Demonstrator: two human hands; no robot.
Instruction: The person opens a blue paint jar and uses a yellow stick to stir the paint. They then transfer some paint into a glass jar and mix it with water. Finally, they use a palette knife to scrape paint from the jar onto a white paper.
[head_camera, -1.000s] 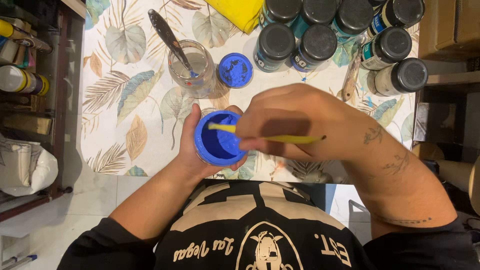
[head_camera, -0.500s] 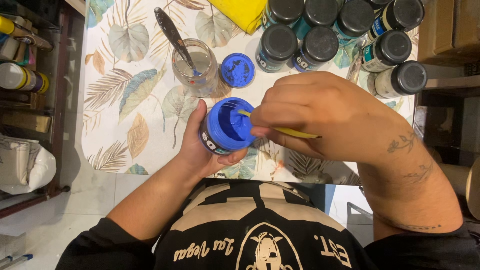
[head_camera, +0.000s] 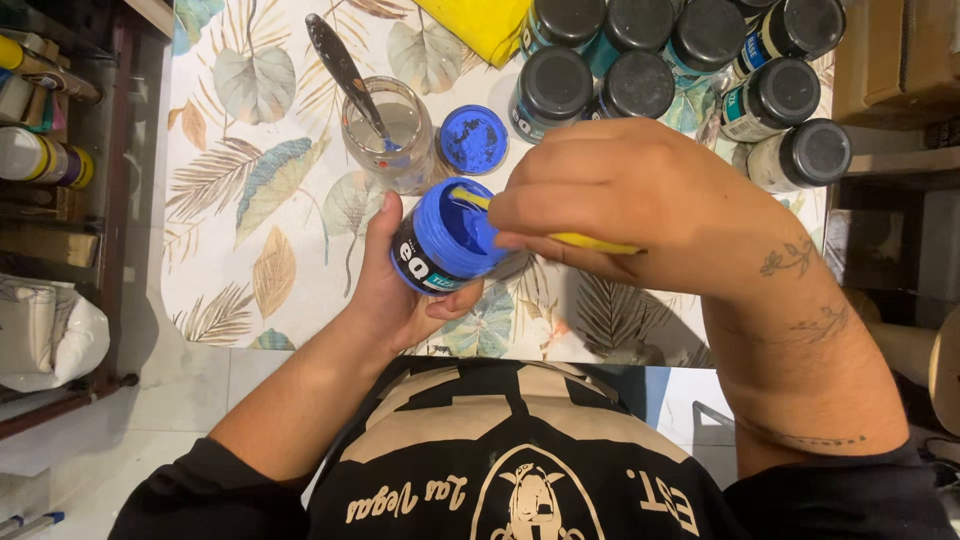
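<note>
Left fingers: the left hand (head_camera: 400, 285) is wrapped around a blue pot (head_camera: 448, 238), thumb up its left side and the other fingers (head_camera: 455, 303) curled under it, so it is held tight.
Right fingers: the right hand (head_camera: 625, 205) is pinched shut on a yellow brush (head_camera: 590, 241); its handle sticks out to the right under the knuckles.
Brush tip: the yellow end reaches into the open mouth of the pot, down in the blue paint. How deep it goes, I cannot tell.
Pot: open, tilted toward the right hand, held above the near part of the table and just in front of the person's chest. Its wall is dark with a light label.
Lid: a blue lid (head_camera: 473, 139) lies flat on the table just beyond the pot, apart from it.
Jar: a clear glass jar (head_camera: 388, 133) stands just left of the lid, with a dark-handled brush (head_camera: 342, 68) leaning in it up to the left.
Black-capped pots: a cluster of them (head_camera: 640, 60) stands at the far right of the table, behind the right hand.
Table: covered with a pale cloth (head_camera: 260, 180) printed with leaves.
Far edge: a yellow object (head_camera: 478, 25) lies at the top, partly cut off.
Left of the table: a shelf (head_camera: 50, 150) with tubes and bottles.
</note>
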